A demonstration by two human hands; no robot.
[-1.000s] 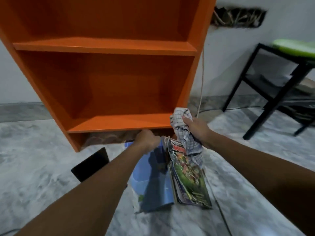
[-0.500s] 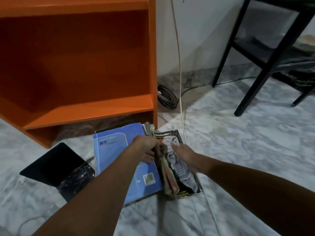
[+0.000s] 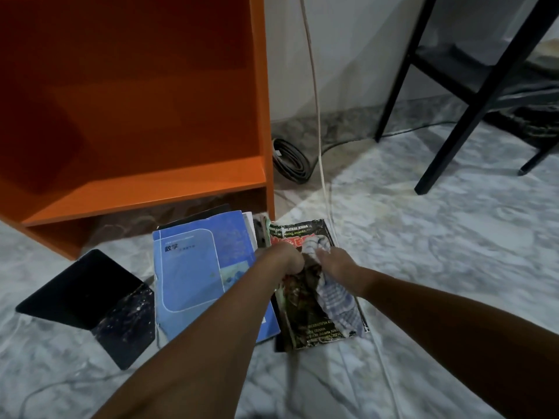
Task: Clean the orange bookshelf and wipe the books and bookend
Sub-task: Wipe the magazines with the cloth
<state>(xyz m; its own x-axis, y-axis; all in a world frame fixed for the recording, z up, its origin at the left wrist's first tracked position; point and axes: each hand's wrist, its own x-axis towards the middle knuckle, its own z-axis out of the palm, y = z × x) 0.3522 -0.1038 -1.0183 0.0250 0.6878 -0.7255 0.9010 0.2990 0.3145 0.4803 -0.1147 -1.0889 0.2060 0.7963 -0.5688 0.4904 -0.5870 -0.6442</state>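
The orange bookshelf (image 3: 145, 186) stands at the upper left, its shelves bare. On the marble floor in front lies a blue book (image 3: 193, 273) and, right of it, a dark comic book (image 3: 305, 309) on a small pile. My left hand (image 3: 284, 260) grips the left edge of the comic. My right hand (image 3: 334, 261) presses a checked cloth (image 3: 335, 300) onto the comic's cover. A black L-shaped bookend (image 3: 90, 300) lies on the floor to the left of the books.
A black metal table frame (image 3: 447, 116) stands at the right. A coiled dark cable (image 3: 290, 160) lies by the wall next to the shelf, and a pale cord (image 3: 317, 116) hangs down and runs along the floor past the books.
The view tilted down from the shelf to the floor. The books were laid flat from a raised position, and my right hand brought the cloth down onto the comic's cover.
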